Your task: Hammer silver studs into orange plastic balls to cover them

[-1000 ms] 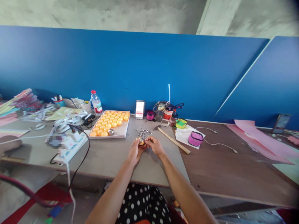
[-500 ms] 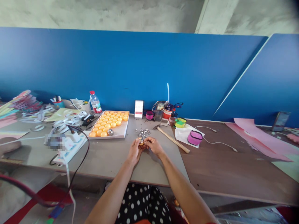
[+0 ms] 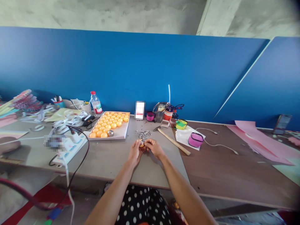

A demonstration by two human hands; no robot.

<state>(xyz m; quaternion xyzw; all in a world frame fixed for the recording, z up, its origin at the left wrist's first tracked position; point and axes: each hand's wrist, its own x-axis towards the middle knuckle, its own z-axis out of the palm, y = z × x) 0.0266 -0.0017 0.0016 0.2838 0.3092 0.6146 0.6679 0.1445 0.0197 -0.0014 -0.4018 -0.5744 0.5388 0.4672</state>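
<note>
- Surface (image 3: 105, 159): carries the work, seen from where I stand.
- Tray (image 3: 124, 132): plain orange balls (image 3: 113, 125), seemingly all still to do; one silver-covered ball (image 3: 110, 133) looks finished.
- Left hand (image 3: 134, 151): clasps the held ball (image 3: 141, 145) above the surface; right hand (image 3: 153, 147) meets it, fingers bent, grip unclear.
- Held ball: partly silver, apparently midway.
- Silver pieces (image 3: 144, 134): loose beyond the hands, presumably unused.

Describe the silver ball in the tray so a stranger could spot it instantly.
In front of the blue partition, left of the scattered silver pieces, lies a white tray of orange balls. At the right end of its nearest row sits the silver ball, the only one there that isn't plain orange.
</note>
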